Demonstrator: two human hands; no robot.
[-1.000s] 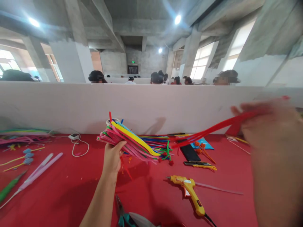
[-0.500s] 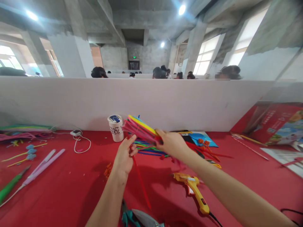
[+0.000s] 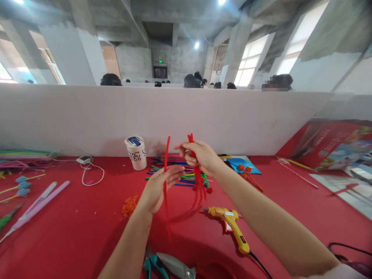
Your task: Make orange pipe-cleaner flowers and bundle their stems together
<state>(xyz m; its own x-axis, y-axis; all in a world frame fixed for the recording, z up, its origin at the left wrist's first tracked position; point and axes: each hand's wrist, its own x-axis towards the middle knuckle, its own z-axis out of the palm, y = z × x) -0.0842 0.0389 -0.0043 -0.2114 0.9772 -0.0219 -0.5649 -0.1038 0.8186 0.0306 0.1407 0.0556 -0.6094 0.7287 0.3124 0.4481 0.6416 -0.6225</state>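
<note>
My left hand (image 3: 158,188) is raised over the red table (image 3: 72,232) and holds a single red pipe cleaner (image 3: 166,162) upright between thumb and fingers. Just to its right, my right hand (image 3: 200,155) is closed on a small bunch of red pipe cleaners (image 3: 198,186) that hang down below it. Behind both hands, a pile of mixed-colour pipe cleaners (image 3: 174,176) lies flat on the table.
A white paper cup (image 3: 136,152) stands by the white partition (image 3: 87,116). A yellow glue gun (image 3: 231,226) lies front right, pliers (image 3: 168,267) at the near edge, orange scraps (image 3: 129,205), a charger cable (image 3: 88,170), pink sticks (image 3: 37,205) left, printed sheets (image 3: 334,147) right. Several people sit beyond.
The multicolour bundle that was in my hands now lies on the table. My left hand now holds one red pipe cleaner upright, and my right hand has lifted a red bunch.
</note>
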